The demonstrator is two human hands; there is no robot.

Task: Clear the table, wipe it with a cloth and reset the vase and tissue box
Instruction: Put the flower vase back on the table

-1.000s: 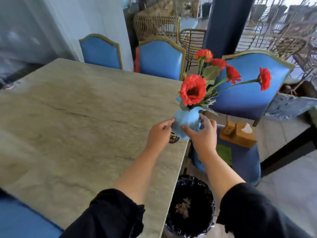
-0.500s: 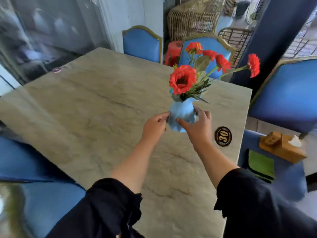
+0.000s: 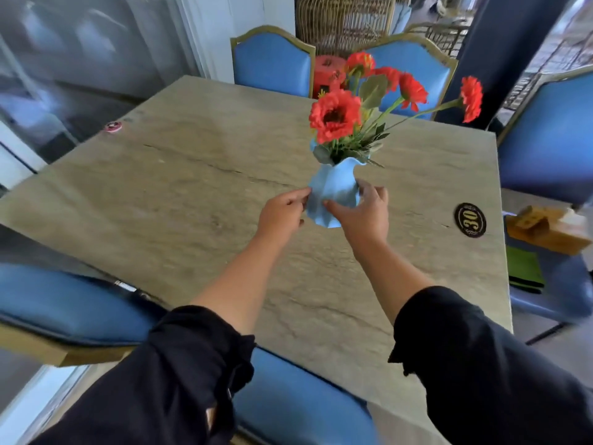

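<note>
At centre frame, the left hand (image 3: 282,210) and right hand (image 3: 362,213) grasp a fluted pale-blue vase (image 3: 333,191) of red flowers (image 3: 335,118) from either side, upright over the stone table (image 3: 192,194). Further right sits a black number badge (image 3: 470,220); on the blue chair (image 3: 558,284) at the right edge lie a wooden tissue box (image 3: 545,229) and green cloth (image 3: 524,269).

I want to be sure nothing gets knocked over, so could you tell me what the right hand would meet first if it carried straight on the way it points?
The right hand already grips the blue vase; beyond that lies only bare table, then probably the blue chair.
</note>
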